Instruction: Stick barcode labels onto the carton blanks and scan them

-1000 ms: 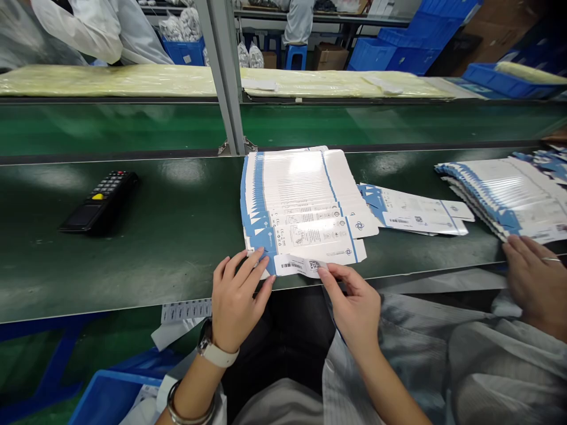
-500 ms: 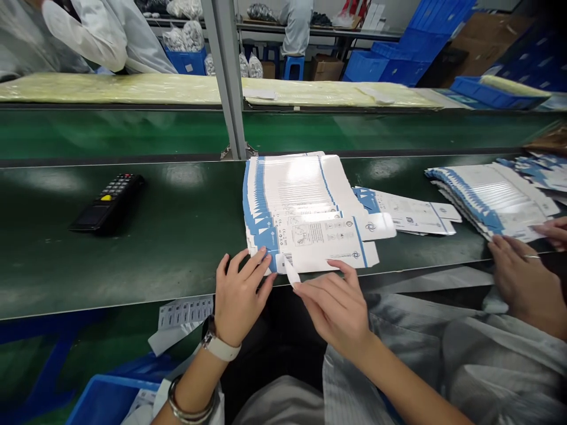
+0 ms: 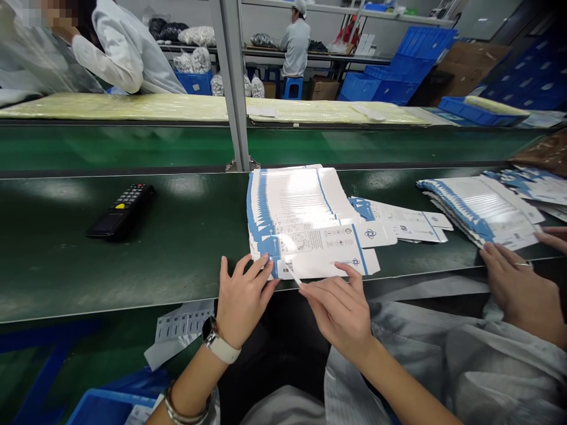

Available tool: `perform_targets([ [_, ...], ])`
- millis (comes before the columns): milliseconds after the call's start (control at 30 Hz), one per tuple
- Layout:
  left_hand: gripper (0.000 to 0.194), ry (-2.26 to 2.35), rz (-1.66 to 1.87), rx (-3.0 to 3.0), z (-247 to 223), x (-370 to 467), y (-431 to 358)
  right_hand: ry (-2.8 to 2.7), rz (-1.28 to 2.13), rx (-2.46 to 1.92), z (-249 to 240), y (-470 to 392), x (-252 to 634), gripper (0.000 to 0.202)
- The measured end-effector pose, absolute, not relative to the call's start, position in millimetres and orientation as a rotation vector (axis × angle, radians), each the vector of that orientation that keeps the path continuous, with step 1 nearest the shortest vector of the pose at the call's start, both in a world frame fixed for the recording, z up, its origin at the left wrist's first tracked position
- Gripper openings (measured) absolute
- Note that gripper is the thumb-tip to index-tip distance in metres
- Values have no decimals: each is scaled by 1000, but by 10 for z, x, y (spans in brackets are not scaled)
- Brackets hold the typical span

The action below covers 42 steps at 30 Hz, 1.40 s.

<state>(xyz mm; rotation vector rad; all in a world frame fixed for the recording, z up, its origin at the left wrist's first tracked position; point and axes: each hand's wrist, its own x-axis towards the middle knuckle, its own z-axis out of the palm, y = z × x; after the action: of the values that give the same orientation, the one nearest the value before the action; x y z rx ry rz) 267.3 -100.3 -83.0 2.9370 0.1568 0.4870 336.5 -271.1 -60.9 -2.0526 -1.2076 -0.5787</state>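
Observation:
A fanned stack of flat white-and-blue cartons (image 3: 301, 195) lies at the bench edge in front of me. My left hand (image 3: 243, 295) is open, its fingertips resting on the blue lower-left corner of the nearest carton. Between the thumb and fingers of my right hand (image 3: 341, 313) is pinched a small white sticker (image 3: 293, 275), its far end at the barcode near that corner. A sheet of printed labels (image 3: 183, 324) hangs below the bench edge, left of my left wrist.
A black handheld scanner (image 3: 121, 211) lies on the green bench (image 3: 199, 236) at left. More flat cartons (image 3: 403, 218) sit right of the stack. A co-worker's hand (image 3: 522, 283) touches another carton stack (image 3: 487, 203). A metal post (image 3: 234, 88) rises behind; a blue bin (image 3: 101, 404) stands below left.
The camera view has tilted up slightly, so the scene sits lower. The sticker in my right hand now shows narrower, edge-on. My left hand stays on the carton corner.

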Motion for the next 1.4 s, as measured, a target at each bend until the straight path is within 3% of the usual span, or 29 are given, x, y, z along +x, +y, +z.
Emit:
perform_targets([
  [300, 32, 199, 415, 2948, -806, 2679, -994, -1205, -622, -2005, -609, -2704, 3337, 24],
  [567, 27, 212, 386, 2958, -759, 2692, -1029, -1094, -650, -1850, -208, -2741, 3248, 24],
  [767, 31, 218, 406, 2934, -824, 2673, -1021, -613, -225, -1811, -463, -2859, 3307, 2],
  [933, 37, 230, 447, 2871, -898, 2625, -1032, -59, 275, -1529, -651, -2845, 3349, 20],
  [1400, 36, 235, 703, 2704, -1015, 2501, -1176, 232, 362, -1487, -816, -2890, 3366, 24],
])
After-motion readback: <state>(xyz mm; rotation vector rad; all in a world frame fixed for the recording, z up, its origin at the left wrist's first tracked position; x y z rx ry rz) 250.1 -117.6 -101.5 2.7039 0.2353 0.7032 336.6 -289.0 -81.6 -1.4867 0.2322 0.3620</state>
